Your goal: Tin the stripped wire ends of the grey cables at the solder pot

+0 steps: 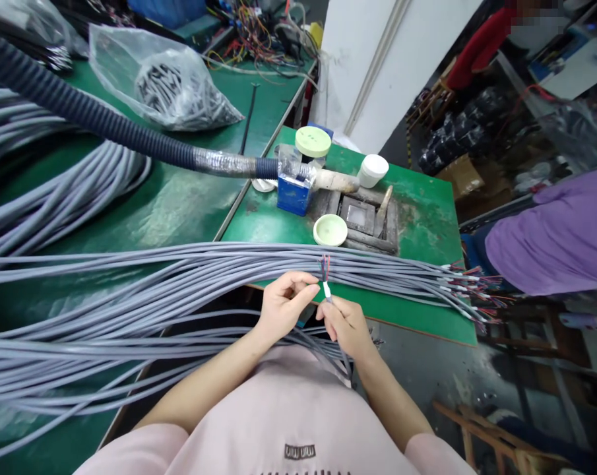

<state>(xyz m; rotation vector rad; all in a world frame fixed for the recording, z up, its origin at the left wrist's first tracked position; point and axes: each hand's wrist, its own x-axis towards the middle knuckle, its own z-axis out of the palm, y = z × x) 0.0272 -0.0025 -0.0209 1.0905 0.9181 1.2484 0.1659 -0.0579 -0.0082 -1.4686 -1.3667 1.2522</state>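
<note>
My right hand (345, 323) grips a grey cable (328, 299) just below its stripped end. A white band wraps the cable there, and thin coloured wires (324, 266) fan out upward from it. Close by on the left, my left hand (289, 300) has its thumb and forefinger pinched beside the wires; what lies between those fingertips is too small to make out. Behind both hands runs a thick bundle of grey cables (258, 256), whose stripped ends (471, 290) reach past the right edge of the green table (427, 218). More cables hang near my lap.
A solder pot (357, 216) sits on the table with a scraper (383, 211) on it. Beside it are a pale green dish (330, 230), a white jar (373, 170) and a fume hose (154, 142) on a blue block (293, 192). A person in purple (550, 224) is at right.
</note>
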